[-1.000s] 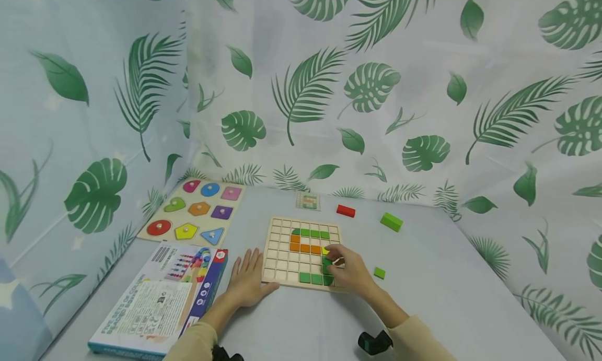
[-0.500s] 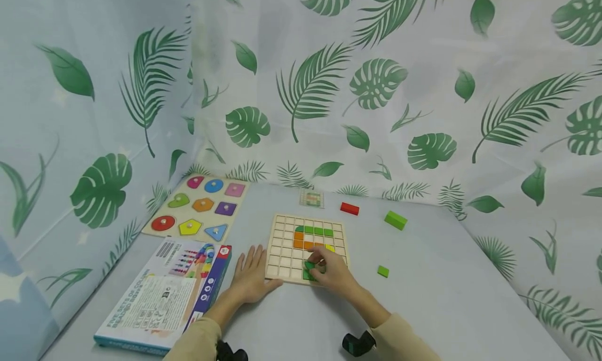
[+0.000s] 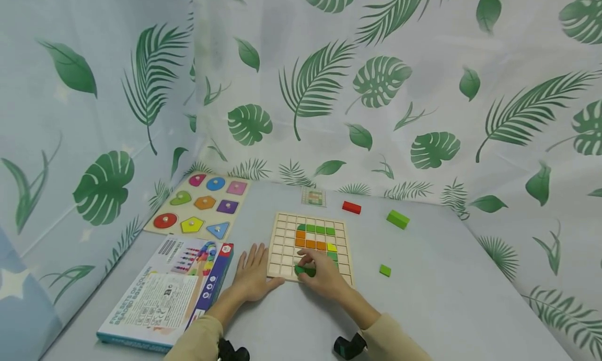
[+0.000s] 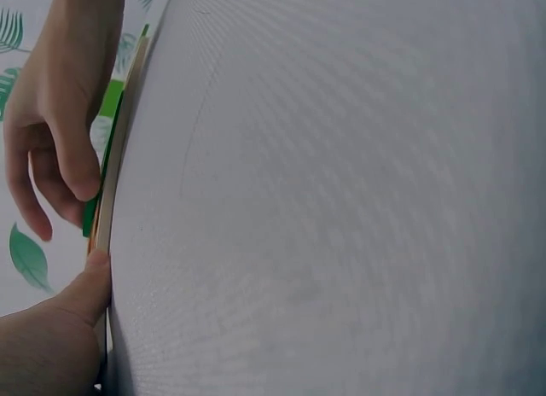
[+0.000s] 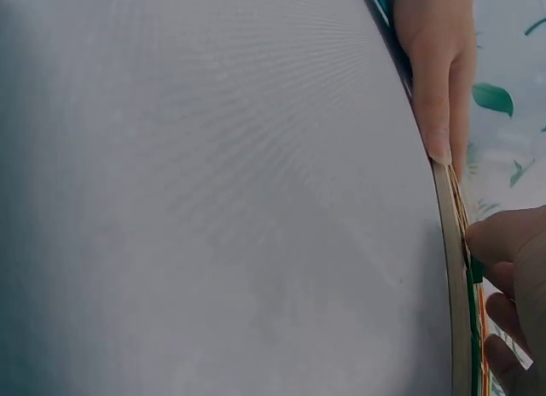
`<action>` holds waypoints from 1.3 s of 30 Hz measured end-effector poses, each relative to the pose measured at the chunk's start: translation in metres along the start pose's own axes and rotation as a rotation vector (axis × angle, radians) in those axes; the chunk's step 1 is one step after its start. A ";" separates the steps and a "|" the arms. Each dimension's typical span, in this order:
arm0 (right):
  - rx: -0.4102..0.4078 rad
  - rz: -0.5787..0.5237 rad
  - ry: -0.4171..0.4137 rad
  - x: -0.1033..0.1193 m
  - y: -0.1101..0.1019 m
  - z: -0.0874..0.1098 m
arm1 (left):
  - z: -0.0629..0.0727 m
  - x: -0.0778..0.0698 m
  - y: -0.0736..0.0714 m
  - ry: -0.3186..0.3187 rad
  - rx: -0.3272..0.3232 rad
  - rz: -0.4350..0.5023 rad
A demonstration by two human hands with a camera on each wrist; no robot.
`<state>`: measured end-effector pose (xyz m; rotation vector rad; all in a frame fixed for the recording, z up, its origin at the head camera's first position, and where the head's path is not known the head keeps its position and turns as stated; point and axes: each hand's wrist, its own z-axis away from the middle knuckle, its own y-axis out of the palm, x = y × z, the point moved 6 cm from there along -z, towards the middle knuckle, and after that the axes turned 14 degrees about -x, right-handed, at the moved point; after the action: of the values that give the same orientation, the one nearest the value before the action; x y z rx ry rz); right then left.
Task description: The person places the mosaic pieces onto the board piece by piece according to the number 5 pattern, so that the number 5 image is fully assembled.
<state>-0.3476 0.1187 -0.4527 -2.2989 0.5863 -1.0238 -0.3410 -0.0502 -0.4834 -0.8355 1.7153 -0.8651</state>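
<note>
A wooden grid board [image 3: 278,246] lies on the table, with green, orange and yellow tiles set in some of its squares. My left hand [image 3: 252,277] rests spread and flat by the board's lower left corner, its thumb [image 4: 90,285] along the near edge. Over the board's near row, my right hand [image 3: 324,278] pinches a dark green tile [image 3: 299,270] between thumb and fingers. That tile [image 5: 476,270] also shows at the fingertips in the right wrist view. Part of the near row is hidden behind the right hand.
A loose green tile [image 3: 385,270] lies right of the board. Farther back are a small pattern card [image 3: 307,195], a red block [image 3: 351,207] and a green block [image 3: 397,219]. At left are a shape puzzle [image 3: 188,214] and a printed box [image 3: 160,298].
My right hand has moved left along the board's near side, uncovering the green tiles at the right. It now pinches a dark green tile. The left hand stays beside the board.
</note>
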 end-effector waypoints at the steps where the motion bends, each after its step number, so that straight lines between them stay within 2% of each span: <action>1: -0.005 0.003 -0.002 0.000 0.000 0.000 | 0.000 -0.001 0.000 0.001 0.003 0.000; 10: -0.017 0.087 -0.001 -0.001 -0.004 -0.001 | -0.003 -0.008 -0.002 0.016 -0.009 0.005; 20: -0.030 0.059 -0.002 -0.001 -0.008 0.000 | -0.004 -0.010 -0.001 0.016 0.000 -0.006; 23: -0.049 0.063 0.003 -0.003 -0.014 0.001 | -0.004 -0.011 -0.002 0.015 -0.001 0.006; 26: -0.100 0.071 0.017 -0.010 -0.025 0.001 | -0.002 -0.011 -0.003 0.007 -0.004 0.017; 29: -0.154 0.074 0.059 -0.021 -0.039 0.004 | -0.001 -0.009 -0.003 -0.003 -0.002 0.013; 34: -0.217 0.048 0.202 -0.047 -0.062 0.012 | 0.001 -0.006 -0.003 -0.007 -0.002 0.009; 39: -0.255 0.110 0.315 -0.069 -0.080 0.022 | 0.003 -0.004 -0.002 -0.008 -0.004 0.015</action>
<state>-0.3603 0.2260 -0.4505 -2.3011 1.0106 -1.3341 -0.3371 -0.0484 -0.4803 -0.8264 1.7150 -0.8471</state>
